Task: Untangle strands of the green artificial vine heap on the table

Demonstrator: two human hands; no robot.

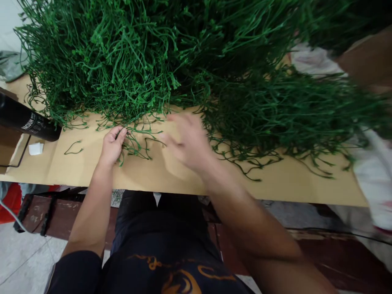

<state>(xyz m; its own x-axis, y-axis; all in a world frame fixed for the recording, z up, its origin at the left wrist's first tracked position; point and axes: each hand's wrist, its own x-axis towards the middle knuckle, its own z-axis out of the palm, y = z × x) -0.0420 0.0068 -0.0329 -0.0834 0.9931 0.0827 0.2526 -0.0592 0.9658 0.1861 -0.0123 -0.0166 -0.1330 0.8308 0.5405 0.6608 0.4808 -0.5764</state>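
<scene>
At the near edge of the big heap of green plastic stems (131, 61), my left hand (114, 143) is closed in a pinch on a small bunch of green stems (136, 147). Its thumb and forefinger press together, and the stem ends fan out to the right. My right hand (191, 141) is smeared by motion above the tan board, just right of that bunch. Its thumb and fingers look apart, and I see nothing between them. A second, darker pile of green stems (275, 110) lies to its right.
A black vacuum bottle (27, 116) lies tilted at the left, near a small white piece (36, 149). One loose stem (73, 148) rests on the tan board (153, 179). White plastic bags (373, 179) hang at the right edge. Below is a dark red bench (67, 216).
</scene>
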